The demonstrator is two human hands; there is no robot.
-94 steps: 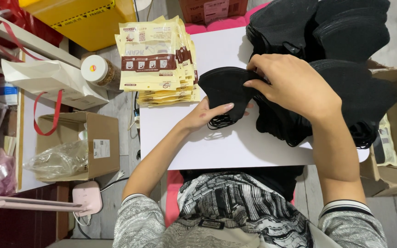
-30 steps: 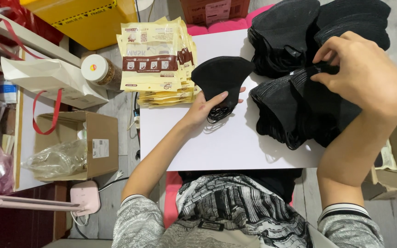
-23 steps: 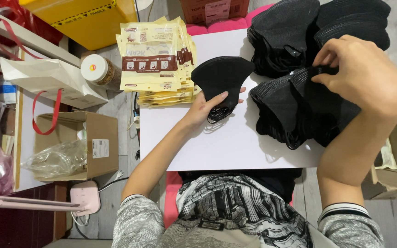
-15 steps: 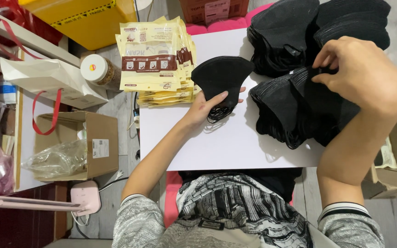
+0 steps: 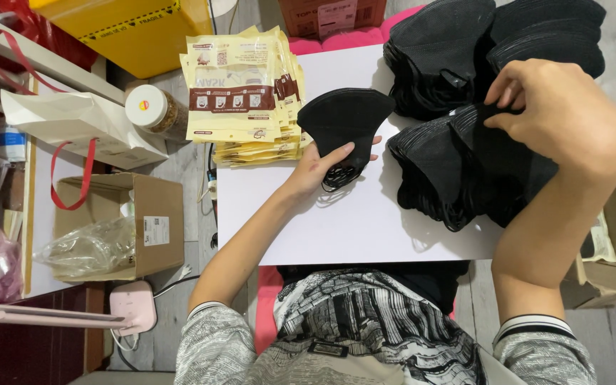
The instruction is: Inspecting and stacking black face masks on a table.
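Under the left hand (image 5: pixel 316 170) one black mask (image 5: pixel 344 122) is held flat; right fingers (image 5: pixel 502 96) are pinched on the mask pile (image 5: pixel 465 164), mostly unsorted, pouches (image 5: pixel 240 93) untouched.

A single mask (image 5: pixel 346 121) lies on the board (image 5: pixel 365 221), under the left hand (image 5: pixel 320 166); just left of it a stack of packets (image 5: pixel 240 93) overlaps the board's far left corner; right of it lie the mask piles (image 5: pixel 458 64), the right hand (image 5: pixel 561 117) on the nearer one; a jar (image 5: pixel 150 108) stands left of the packets; a carton (image 5: pixel 147 224) sits nearer, holding a plastic bag (image 5: pixel 90 246).
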